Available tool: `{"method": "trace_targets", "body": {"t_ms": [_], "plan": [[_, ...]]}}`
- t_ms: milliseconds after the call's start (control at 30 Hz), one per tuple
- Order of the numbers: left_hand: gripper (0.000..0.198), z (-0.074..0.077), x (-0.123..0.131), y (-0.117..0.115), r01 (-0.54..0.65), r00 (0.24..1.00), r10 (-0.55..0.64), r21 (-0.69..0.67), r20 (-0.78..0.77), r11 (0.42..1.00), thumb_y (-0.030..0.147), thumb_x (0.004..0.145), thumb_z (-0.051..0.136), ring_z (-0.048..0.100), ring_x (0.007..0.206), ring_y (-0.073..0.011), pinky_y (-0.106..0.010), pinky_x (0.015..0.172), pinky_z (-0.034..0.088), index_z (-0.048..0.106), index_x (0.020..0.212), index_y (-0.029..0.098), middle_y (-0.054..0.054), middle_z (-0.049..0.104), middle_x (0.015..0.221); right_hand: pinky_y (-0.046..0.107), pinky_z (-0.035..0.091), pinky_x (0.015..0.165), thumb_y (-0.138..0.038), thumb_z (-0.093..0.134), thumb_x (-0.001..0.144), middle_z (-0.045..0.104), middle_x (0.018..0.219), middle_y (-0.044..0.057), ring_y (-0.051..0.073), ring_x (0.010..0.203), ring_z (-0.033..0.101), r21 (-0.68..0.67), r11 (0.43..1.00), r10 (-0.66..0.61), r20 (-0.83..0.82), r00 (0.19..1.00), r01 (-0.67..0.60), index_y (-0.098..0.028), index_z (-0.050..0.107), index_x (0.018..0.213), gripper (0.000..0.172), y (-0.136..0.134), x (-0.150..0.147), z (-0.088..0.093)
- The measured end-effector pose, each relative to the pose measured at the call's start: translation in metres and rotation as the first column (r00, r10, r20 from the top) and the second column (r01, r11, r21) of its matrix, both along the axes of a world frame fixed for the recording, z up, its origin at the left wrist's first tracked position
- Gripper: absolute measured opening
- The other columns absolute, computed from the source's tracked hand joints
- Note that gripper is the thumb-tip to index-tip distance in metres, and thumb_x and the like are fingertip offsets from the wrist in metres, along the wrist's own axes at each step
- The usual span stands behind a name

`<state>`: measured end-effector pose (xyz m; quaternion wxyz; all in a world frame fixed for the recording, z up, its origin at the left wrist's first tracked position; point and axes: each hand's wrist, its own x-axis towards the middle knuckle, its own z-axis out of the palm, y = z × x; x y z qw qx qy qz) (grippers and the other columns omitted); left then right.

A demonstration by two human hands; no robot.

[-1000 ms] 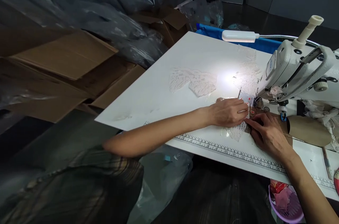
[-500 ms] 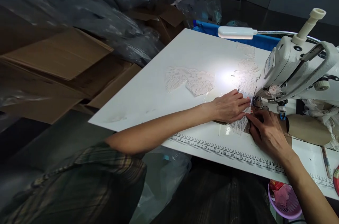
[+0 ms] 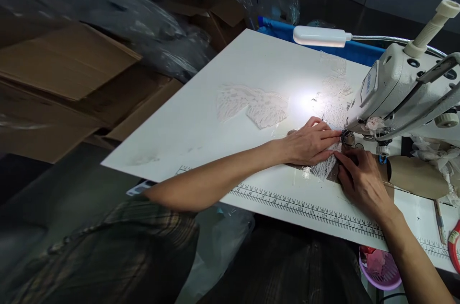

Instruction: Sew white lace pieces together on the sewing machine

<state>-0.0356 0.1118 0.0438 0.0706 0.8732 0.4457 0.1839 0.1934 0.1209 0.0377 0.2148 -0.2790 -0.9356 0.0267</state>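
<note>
A: Live at the sewing machine point(image 3: 383, 86), and the lace piece point(image 3: 326, 168) is right up at the needle area, toward the near edge of the tabletop point(image 3: 194, 134)!

B: Left hand point(image 3: 312, 145) flat on it, fingers stretched out and nearly together. Right hand point(image 3: 365, 184) comes in opposite, index fingertip down at the lace; whether the thumb pinches, I can't tell.

A: How far along are we?

B: Mid-seam, I'd judge. Behind the needle area a lace strip point(image 3: 335, 100) runs toward the far edge, perhaps the stitched part, though the joins are too small to read. More lace point(image 3: 268, 108) lies flat, well apart, between the left edge and the machine; I'd call that work left.

A: And the containers?

B: Below the near edge, on the right, a purple basket point(image 3: 391, 270) with red and pink scraps point(image 3: 374, 262) in it! Out past the left edge, an open cardboard box point(image 3: 68, 62), its inside too dark to read. Blue bin point(image 3: 278, 28) beyond the far edge, contents hidden.
</note>
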Motion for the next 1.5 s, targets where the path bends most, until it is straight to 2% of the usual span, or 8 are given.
{"method": "trace_targets", "body": {"t_ms": [400, 600, 700, 800, 933, 1067, 1200, 1500], "plan": [[0.039, 0.001, 0.007, -0.002, -0.053, 0.997, 0.053, -0.008, -0.055, 0.999, 0.030, 0.098, 0.043, 0.053, 0.120, -0.0277, -0.047, 0.105, 0.029, 0.060, 0.132, 0.020, -0.011, 0.056, 0.146, 0.042, 0.053, 0.083, -0.023, 0.047, 0.097, 0.059, 0.109, 0.014, 0.026, 0.099, 0.055, -0.018, 1.000, 0.010, -0.050, 0.999, -0.011, -0.019, 0.069, 0.121, 0.033, 0.004, 0.001, 0.000], [0.037, -0.001, 0.009, -0.003, -0.067, 0.995, 0.071, 0.051, -0.073, 0.996, 0.031, 0.099, 0.044, 0.054, 0.119, -0.0270, -0.045, 0.104, 0.031, 0.060, 0.130, 0.018, -0.011, 0.057, 0.144, 0.040, 0.053, 0.085, -0.023, 0.047, 0.096, 0.059, 0.106, 0.014, 0.025, 0.099, 0.057, -0.004, 1.000, 0.026, -0.075, 0.997, -0.027, -0.018, 0.069, 0.119, 0.032, 0.007, 0.000, -0.002], [0.036, -0.004, 0.012, -0.005, -0.098, 0.988, 0.114, 0.140, -0.108, 0.985, 0.032, 0.100, 0.044, 0.055, 0.118, -0.0262, -0.044, 0.104, 0.032, 0.061, 0.127, 0.016, -0.012, 0.058, 0.143, 0.040, 0.053, 0.084, -0.023, 0.048, 0.096, 0.059, 0.106, 0.014, 0.025, 0.098, 0.057, 0.022, 0.999, 0.030, -0.086, 0.996, -0.028, -0.017, 0.069, 0.119, 0.032, 0.008, 0.000, -0.004], [0.029, -0.008, 0.014, -0.005, -0.081, 0.986, 0.118, 0.284, -0.117, 0.955, 0.025, 0.100, 0.043, 0.060, 0.106, -0.0228, -0.041, 0.100, 0.033, 0.067, 0.114, 0.015, -0.011, 0.067, 0.128, 0.039, 0.053, 0.083, -0.023, 0.047, 0.096, 0.058, 0.106, 0.014, 0.024, 0.096, 0.056, 0.062, 0.997, 0.042, -0.079, 0.996, -0.038, -0.016, 0.069, 0.119, 0.033, 0.008, 0.000, -0.004], [0.033, -0.009, 0.013, -0.004, 0.035, 0.990, 0.020, 0.378, -0.142, 0.925, 0.020, 0.102, 0.040, 0.061, 0.082, -0.0170, -0.038, 0.090, 0.036, 0.071, 0.093, 0.015, -0.005, 0.075, 0.103, 0.043, 0.051, 0.082, -0.024, 0.046, 0.096, 0.058, 0.105, 0.014, 0.025, 0.092, 0.053, 0.099, 0.995, -0.011, -0.030, 1.000, 0.014, -0.019, 0.070, 0.116, 0.032, 0.005, 0.000, -0.002], [0.027, -0.003, 0.009, -0.006, 0.049, 0.986, 0.008, 0.336, -0.165, 0.941, 0.027, 0.098, 0.048, 0.061, 0.082, -0.0195, -0.038, 0.083, 0.037, 0.073, 0.099, 0.017, -0.005, 0.075, 0.110, 0.043, 0.048, 0.081, -0.025, 0.047, 0.096, 0.060, 0.106, 0.013, 0.025, 0.089, 0.051, 0.074, 0.996, -0.052, 0.013, 0.999, 0.051, -0.021, 0.070, 0.117, 0.032, 0.003, -0.001, 0.000], [0.029, 0.001, 0.008, -0.008, 0.019, 0.980, 0.033, 0.253, -0.198, 0.967, 0.029, 0.097, 0.049, 0.061, 0.090, -0.0221, -0.039, 0.084, 0.037, 0.071, 0.112, 0.019, -0.006, 0.071, 0.121, 0.041, 0.048, 0.078, -0.026, 0.045, 0.096, 0.059, 0.104, 0.014, 0.026, 0.090, 0.051, 0.072, 0.995, -0.069, 0.030, 0.997, 0.067, -0.021, 0.069, 0.120, 0.035, 0.003, -0.002, 0.001], [0.034, -0.006, 0.014, -0.007, -0.084, 0.977, 0.119, 0.196, -0.176, 0.977, 0.028, 0.102, 0.041, 0.056, 0.100, -0.0236, -0.040, 0.088, 0.037, 0.067, 0.121, 0.016, -0.010, 0.065, 0.131, 0.035, 0.048, 0.066, -0.030, 0.044, 0.097, 0.059, 0.101, 0.014, 0.024, 0.082, 0.053, 0.097, 0.987, -0.142, 0.145, 0.979, 0.129, -0.024, 0.064, 0.129, 0.039, 0.008, -0.006, 0.010]]}}
